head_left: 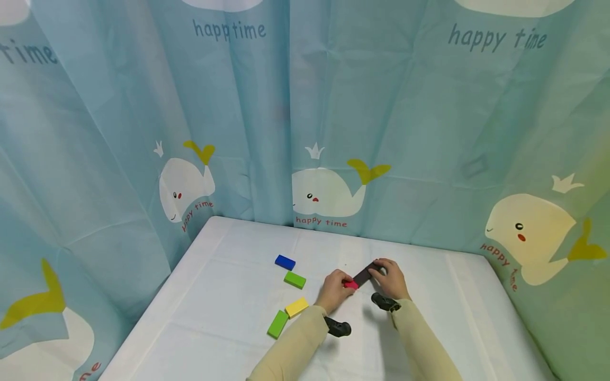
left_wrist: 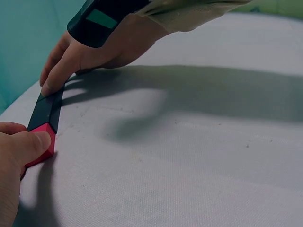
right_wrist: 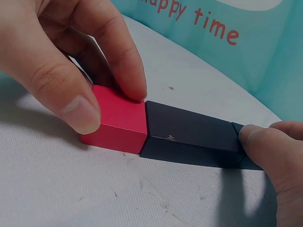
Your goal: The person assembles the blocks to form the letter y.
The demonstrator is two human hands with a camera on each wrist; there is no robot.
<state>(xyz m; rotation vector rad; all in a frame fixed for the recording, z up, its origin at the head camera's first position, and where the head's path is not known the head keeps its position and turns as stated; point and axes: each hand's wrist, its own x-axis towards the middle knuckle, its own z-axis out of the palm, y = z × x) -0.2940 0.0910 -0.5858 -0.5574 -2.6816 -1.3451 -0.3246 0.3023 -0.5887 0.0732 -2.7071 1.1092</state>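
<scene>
A red block [right_wrist: 120,118] lies on the white table, its end against a black block [right_wrist: 189,127] in one straight row. My left hand [head_left: 333,291] pinches the red block between thumb and fingers. At the row's far end, beyond a thin seam, comes another dark block [right_wrist: 249,163], partly covered by my right hand [head_left: 393,280]. The right thumb and fingers grip that end from its two sides. In the left wrist view the left thumb [left_wrist: 35,144] presses on the red block, while the right fingertips rest at the dark end.
Left of the hands on the table [head_left: 200,296] lie a blue block [head_left: 285,262], a green block [head_left: 295,280], a yellow block [head_left: 297,307] and a second green block [head_left: 278,324]. A whale-print curtain [head_left: 267,132] hangs behind the table's back edge.
</scene>
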